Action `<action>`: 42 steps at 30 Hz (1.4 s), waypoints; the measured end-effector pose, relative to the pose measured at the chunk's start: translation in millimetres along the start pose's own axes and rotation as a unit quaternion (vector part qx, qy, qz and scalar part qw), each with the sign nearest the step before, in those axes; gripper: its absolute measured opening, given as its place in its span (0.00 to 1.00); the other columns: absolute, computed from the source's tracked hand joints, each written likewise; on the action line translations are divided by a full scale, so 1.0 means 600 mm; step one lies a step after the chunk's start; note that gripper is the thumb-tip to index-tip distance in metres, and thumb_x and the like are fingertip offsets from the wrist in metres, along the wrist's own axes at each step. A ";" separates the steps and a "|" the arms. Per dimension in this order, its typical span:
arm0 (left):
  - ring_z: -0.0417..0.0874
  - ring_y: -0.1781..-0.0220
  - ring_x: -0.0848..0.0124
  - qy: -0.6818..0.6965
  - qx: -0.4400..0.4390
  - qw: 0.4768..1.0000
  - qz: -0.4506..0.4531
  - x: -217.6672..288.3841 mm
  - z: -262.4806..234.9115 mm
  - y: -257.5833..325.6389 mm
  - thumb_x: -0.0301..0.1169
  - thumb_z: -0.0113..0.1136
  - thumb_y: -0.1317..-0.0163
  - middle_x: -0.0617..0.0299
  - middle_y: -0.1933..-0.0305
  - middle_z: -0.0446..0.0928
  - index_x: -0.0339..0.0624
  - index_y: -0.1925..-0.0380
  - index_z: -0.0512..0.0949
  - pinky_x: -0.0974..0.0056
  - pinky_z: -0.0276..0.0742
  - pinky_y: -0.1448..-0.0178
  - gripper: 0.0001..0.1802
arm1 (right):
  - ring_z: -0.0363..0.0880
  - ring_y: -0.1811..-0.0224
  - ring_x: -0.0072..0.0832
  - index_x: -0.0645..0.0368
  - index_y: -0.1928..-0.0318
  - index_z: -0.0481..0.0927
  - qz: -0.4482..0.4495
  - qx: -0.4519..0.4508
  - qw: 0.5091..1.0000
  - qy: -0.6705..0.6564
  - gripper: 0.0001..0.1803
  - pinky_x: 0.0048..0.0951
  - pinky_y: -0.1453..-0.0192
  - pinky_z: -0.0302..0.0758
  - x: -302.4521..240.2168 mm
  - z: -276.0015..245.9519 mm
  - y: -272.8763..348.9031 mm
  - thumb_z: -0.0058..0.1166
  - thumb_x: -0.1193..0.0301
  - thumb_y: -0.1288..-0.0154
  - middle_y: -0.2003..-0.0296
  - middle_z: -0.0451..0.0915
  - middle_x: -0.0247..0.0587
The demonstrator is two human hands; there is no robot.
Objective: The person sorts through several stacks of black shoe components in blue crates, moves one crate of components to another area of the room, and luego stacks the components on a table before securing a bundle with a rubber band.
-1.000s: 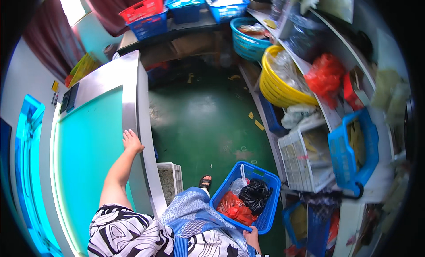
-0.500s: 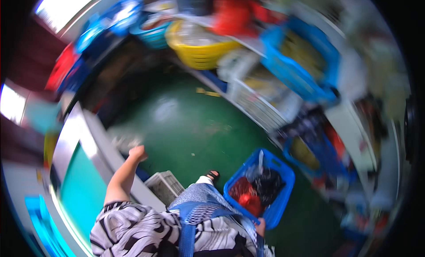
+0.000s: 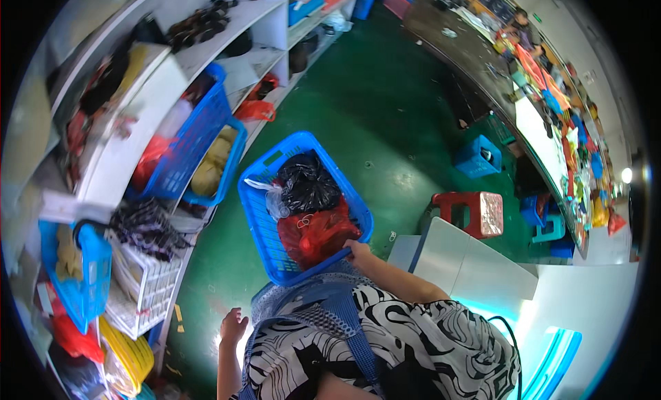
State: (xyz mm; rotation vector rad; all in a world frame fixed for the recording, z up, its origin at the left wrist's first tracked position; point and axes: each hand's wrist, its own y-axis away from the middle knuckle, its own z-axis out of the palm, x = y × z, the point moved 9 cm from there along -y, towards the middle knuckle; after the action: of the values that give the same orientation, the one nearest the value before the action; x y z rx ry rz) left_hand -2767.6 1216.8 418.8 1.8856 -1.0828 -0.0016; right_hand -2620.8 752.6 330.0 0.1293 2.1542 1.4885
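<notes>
A blue plastic basket (image 3: 251,214) is in front of me, at the level of my apron. My right hand (image 3: 358,254) grips its near right rim, fingers curled over the edge. Inside lie a black plastic bag (image 3: 308,183), a red plastic bag (image 3: 313,234) and a crumpled clear bag (image 3: 274,201). My left hand (image 3: 234,324) hangs away from the basket at lower left, near the shelving. It is empty, with its fingers loosely bent and a little apart.
Shelving (image 3: 272,24) along the left holds blue baskets (image 3: 189,145), a white crate (image 3: 148,283) and a yellow basket (image 3: 127,355). On the right stand a red stool (image 3: 475,214), a white cabinet (image 3: 468,262) and a long, cluttered worktable (image 3: 447,45) with people at its far side.
My view has swung right, bringing the shelving to the left and the worktable into sight. The basket has come round in front of me, still held by my right hand. My left hand has dropped lower.
</notes>
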 end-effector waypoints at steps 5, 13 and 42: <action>0.79 0.58 0.51 -0.121 -0.018 0.985 0.126 0.198 0.011 -0.124 0.41 0.64 0.49 0.51 0.62 0.78 0.46 0.59 0.73 0.54 0.74 0.56 0.19 | 0.66 0.83 0.27 0.55 0.81 0.71 -0.021 -0.057 0.988 -0.140 0.06 0.33 0.83 0.63 -0.094 0.023 -0.046 0.55 0.76 0.54 0.83 0.69 0.35; 0.84 0.60 0.61 -0.079 -0.120 0.985 0.095 0.297 -0.053 -0.317 0.40 0.61 0.44 0.52 0.62 0.81 0.42 0.54 0.74 0.61 0.77 0.56 0.20 | 0.70 0.73 0.29 0.57 0.73 0.69 0.093 0.033 0.974 -0.202 0.09 0.32 0.72 0.71 -0.172 0.036 -0.103 0.58 0.76 0.55 0.76 0.67 0.38; 0.79 0.63 0.69 -0.098 -0.224 0.741 0.626 1.034 -0.166 -1.116 0.19 0.55 0.44 0.54 0.65 0.77 0.34 0.60 0.75 0.66 0.76 0.55 0.11 | 0.66 0.86 0.30 0.57 0.74 0.70 0.095 0.132 0.772 -0.615 0.07 0.32 0.85 0.64 -0.532 0.153 -0.212 0.55 0.77 0.54 0.83 0.67 0.37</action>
State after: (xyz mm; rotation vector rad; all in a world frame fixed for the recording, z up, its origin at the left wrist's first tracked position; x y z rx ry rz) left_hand -1894.4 987.4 250.6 0.4614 -2.0861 0.2839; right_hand -2277.0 666.4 305.3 1.1087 1.1972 0.7190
